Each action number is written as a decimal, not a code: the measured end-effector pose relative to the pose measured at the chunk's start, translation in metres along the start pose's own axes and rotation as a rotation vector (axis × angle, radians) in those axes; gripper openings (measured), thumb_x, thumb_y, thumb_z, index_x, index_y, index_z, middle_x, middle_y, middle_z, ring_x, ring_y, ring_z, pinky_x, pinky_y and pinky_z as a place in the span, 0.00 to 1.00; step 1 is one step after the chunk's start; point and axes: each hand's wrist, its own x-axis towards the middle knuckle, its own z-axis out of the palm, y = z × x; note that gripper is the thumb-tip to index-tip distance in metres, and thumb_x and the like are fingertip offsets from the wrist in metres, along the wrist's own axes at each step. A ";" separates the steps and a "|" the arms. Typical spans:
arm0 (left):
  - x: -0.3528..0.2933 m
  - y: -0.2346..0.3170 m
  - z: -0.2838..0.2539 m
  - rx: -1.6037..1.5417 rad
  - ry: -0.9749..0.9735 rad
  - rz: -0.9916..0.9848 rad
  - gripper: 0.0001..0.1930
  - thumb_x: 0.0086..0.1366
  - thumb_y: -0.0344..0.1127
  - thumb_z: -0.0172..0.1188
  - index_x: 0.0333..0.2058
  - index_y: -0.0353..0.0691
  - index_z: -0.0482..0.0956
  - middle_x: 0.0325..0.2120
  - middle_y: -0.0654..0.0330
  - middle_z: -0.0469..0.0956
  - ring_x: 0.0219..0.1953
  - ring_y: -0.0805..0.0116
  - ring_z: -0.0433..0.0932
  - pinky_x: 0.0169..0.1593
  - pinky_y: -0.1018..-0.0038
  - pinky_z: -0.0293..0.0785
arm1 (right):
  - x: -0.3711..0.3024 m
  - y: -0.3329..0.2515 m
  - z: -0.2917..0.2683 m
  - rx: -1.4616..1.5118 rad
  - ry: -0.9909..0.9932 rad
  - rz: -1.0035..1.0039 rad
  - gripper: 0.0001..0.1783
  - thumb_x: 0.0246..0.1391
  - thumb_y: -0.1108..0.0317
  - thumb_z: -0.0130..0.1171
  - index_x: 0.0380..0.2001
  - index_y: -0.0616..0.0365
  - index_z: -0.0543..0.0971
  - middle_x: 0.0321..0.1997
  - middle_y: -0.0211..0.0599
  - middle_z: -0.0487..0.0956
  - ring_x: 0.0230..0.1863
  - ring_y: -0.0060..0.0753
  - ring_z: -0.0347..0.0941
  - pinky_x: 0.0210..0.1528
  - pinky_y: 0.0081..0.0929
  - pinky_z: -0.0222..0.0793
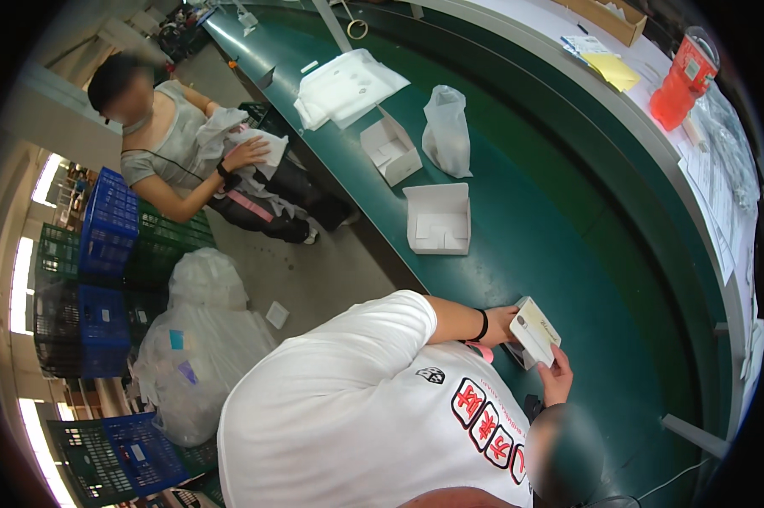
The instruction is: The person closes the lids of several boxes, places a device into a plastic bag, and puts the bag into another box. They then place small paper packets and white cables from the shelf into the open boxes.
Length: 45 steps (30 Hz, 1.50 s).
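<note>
A small white box [536,332] with dark lettering and a grey picture on its top is tilted over the green table [606,339], held between my two hands. My left hand [502,326], with a black band at the wrist, grips its left end, the fingers partly hidden by the box. At the near right end, my right hand [556,378] closes its thumb and fingers on the box edge. A blurred patch covers my right forearm. Beyond my hands stand two open white boxes, the nearer one [439,220] and the farther one [390,148].
A translucent bag [447,131] and flat white sheets [348,86] lie farther along the table. Left, a co-worker [174,144] holds a white package, near stacked crates [107,254] and a big plastic bag [200,364]. A red-labelled bottle [683,85] stands on the right shelf.
</note>
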 end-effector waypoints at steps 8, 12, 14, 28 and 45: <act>-0.002 -0.007 0.019 -0.878 0.090 -0.237 0.25 0.63 0.33 0.48 0.61 0.50 0.73 0.64 0.60 0.68 0.68 0.58 0.60 0.70 0.62 0.52 | -0.016 0.009 0.045 -0.905 0.262 -0.275 0.32 0.47 0.68 0.68 0.58 0.59 0.75 0.61 0.59 0.71 0.54 0.57 0.74 0.54 0.45 0.73; -0.003 -0.010 0.038 -0.629 0.191 -0.170 0.27 0.60 0.33 0.52 0.61 0.50 0.73 0.64 0.57 0.68 0.67 0.54 0.60 0.69 0.62 0.54 | -0.009 0.016 0.049 -0.935 0.322 -0.311 0.31 0.49 0.68 0.67 0.58 0.59 0.74 0.61 0.61 0.71 0.54 0.64 0.72 0.55 0.47 0.71; -0.005 -0.007 0.030 -0.646 0.210 -0.125 0.30 0.56 0.32 0.56 0.61 0.49 0.72 0.64 0.53 0.67 0.66 0.51 0.61 0.68 0.61 0.57 | -0.015 0.017 0.049 -0.919 0.338 -0.272 0.31 0.50 0.67 0.66 0.59 0.59 0.74 0.62 0.59 0.71 0.56 0.63 0.71 0.57 0.47 0.69; -0.050 -0.017 -0.063 -0.565 0.354 -0.267 0.35 0.54 0.46 0.71 0.58 0.40 0.69 0.62 0.48 0.64 0.62 0.40 0.64 0.65 0.53 0.62 | -0.018 0.009 0.066 -0.784 0.383 -0.274 0.30 0.49 0.69 0.69 0.57 0.57 0.75 0.63 0.49 0.71 0.59 0.56 0.69 0.59 0.41 0.68; -0.031 -0.008 -0.020 -0.375 0.036 -0.157 0.32 0.63 0.39 0.63 0.65 0.46 0.65 0.69 0.55 0.55 0.69 0.39 0.55 0.65 0.56 0.65 | -0.048 0.008 0.076 -0.766 0.579 -0.249 0.15 0.48 0.70 0.71 0.41 0.58 0.82 0.45 0.41 0.81 0.43 0.45 0.78 0.44 0.35 0.75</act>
